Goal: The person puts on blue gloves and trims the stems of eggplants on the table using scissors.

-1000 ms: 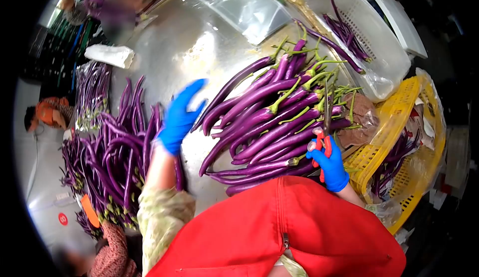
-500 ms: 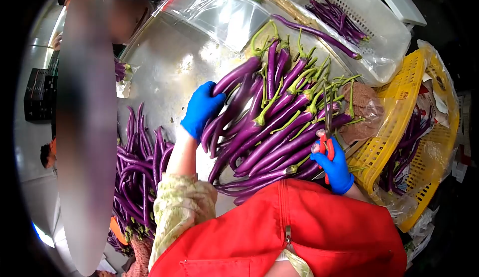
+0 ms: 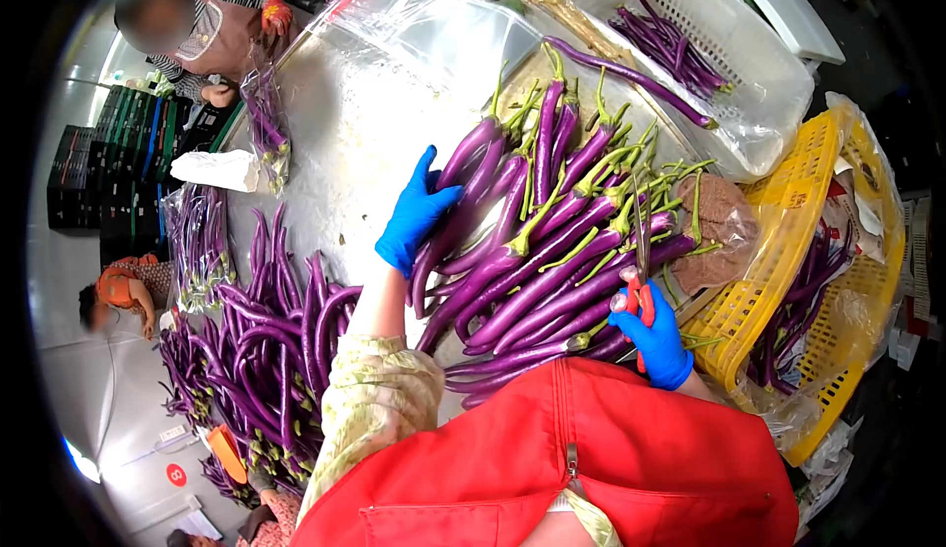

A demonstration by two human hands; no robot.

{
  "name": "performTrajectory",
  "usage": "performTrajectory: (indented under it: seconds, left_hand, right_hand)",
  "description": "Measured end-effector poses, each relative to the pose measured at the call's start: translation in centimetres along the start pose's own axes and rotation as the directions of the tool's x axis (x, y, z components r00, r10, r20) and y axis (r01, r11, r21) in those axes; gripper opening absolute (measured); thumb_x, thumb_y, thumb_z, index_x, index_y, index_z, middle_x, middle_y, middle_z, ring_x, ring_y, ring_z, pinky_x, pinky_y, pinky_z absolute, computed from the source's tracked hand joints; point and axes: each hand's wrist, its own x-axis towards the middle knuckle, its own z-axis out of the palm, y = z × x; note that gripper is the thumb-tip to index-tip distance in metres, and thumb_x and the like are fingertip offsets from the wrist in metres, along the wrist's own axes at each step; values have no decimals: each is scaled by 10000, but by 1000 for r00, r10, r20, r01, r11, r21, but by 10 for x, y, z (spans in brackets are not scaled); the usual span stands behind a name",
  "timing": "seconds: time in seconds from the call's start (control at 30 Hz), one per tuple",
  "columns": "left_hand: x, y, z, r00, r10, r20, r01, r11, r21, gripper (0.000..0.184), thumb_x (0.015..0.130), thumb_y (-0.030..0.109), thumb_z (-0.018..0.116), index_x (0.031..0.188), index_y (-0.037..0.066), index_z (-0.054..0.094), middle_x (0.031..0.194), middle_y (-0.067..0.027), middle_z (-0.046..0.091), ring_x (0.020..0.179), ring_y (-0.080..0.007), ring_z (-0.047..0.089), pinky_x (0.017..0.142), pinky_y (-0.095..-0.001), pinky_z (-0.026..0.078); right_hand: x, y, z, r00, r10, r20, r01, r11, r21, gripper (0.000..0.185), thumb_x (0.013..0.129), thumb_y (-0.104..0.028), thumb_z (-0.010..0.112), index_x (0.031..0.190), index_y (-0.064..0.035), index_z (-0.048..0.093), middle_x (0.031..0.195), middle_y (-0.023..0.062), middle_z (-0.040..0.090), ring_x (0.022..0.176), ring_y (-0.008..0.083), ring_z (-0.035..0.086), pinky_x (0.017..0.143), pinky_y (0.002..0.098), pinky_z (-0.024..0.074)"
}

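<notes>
A heap of long purple eggplants (image 3: 537, 276) with green stems lies on the metal table in front of me. My left hand (image 3: 419, 217), in a blue glove, rests against the outermost eggplants on the heap's left side; its fingers and thumb are spread, not wrapped round any of them. At the right edge of the heap, my right hand (image 3: 658, 342), also gloved in blue, is closed round the red handles of a pair of scissors (image 3: 642, 241). The narrow blades point away from me over the stems.
A larger eggplant pile (image 3: 271, 350) lies left. Beyond are clear plastic bags (image 3: 453, 30) and a white crate (image 3: 759, 74) holding eggplants. On the right are a brown cloth (image 3: 717, 222) and a yellow basket (image 3: 778, 251). A co-worker (image 3: 222, 30) stands at the far left.
My left hand has shifted slightly, its fingers spreading from around an eggplant at the heap's edge. That eggplant now lies more upright against the others. The scissors stay in my right hand.
</notes>
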Motion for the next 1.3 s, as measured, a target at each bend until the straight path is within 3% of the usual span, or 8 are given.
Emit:
performTrajectory:
  seconds: [0.07, 0.1, 0.17, 0.23, 0.4, 0.67, 1.0, 1.3]
  left_hand:
    - [2, 0, 12, 996, 84, 44, -84, 996, 8, 1016, 670, 324, 778, 1459, 111, 175, 1250, -225, 508, 1124, -309, 528, 949, -358, 422]
    - [1, 7, 18, 982, 187, 19, -169, 832, 528, 997, 668, 283, 778, 1451, 87, 194, 1244, -195, 524, 1089, -264, 547, 923, -347, 435]
    - [5, 27, 19, 996, 87, -24, -55, 793, 607, 932, 659, 301, 769, 1418, 70, 281, 1167, -186, 580, 1027, -271, 586, 890, -366, 456]
    - [35, 7, 4, 987, -6, 160, 2, 1000, 23, 830, 665, 324, 742, 1359, 52, 377, 1053, -197, 627, 946, -324, 621, 858, -397, 475]
    - [32, 23, 34, 997, 76, -14, -37, 624, 781, 513, 688, 249, 654, 1138, 42, 518, 979, -241, 627, 884, -379, 619, 792, -424, 487]
    - [4, 35, -19, 986, 147, -77, -122, 958, 261, 646, 634, 151, 746, 1220, 18, 511, 992, -150, 648, 888, -221, 626, 815, -328, 479]
    - [-140, 122, -22, 956, 285, 71, -293, 938, 185, 653, 660, 6, 706, 1269, 9, 471, 1062, -76, 601, 987, -154, 549, 892, -287, 432]
    - [-185, 119, -2, 933, 310, 183, -338, 928, 157, 625, 674, 19, 666, 1274, 59, 496, 1060, -110, 634, 978, -182, 603, 874, -300, 460]
  right_hand:
    - [3, 7, -4, 1000, 2, 26, -1, 1000, -11, 442, 812, 5, 577, 1237, -17, 459, 892, -3, 491, 829, 73, 472, 767, 218, 411]
    - [2, 7, -2, 999, 1, 38, -2, 1000, 19, 454, 813, 6, 577, 1248, -15, 449, 897, -4, 490, 835, 73, 472, 773, 217, 409]
    - [3, 4, 4, 998, -6, 60, 1, 997, 76, 477, 815, 9, 575, 1269, -12, 430, 908, -5, 490, 846, 73, 472, 786, 217, 404]
    - [5, 6, 5, 997, -16, 72, 10, 997, 77, 483, 815, 4, 577, 1273, -8, 423, 913, -5, 489, 852, 73, 471, 795, 217, 400]
    - [7, 13, -1, 998, -6, 65, 4, 999, 39, 488, 818, -4, 577, 1279, -7, 417, 923, -4, 489, 863, 73, 473, 799, 216, 400]
    - [7, -15, 5, 980, -132, 150, 147, 985, -94, 449, 806, -12, 589, 1233, -7, 450, 892, 0, 496, 819, 75, 470, 757, 223, 412]
    - [2, -41, -3, 895, -354, 271, 446, 690, -570, 553, 781, -106, 623, 1281, 34, 430, 1122, 171, 576, 972, 219, 592, 840, 300, 458]
    - [-46, -69, -18, 944, -185, 275, 326, 663, -674, 484, 791, -144, 604, 1240, -4, 492, 895, 97, 628, 759, 146, 576, 726, 284, 466]
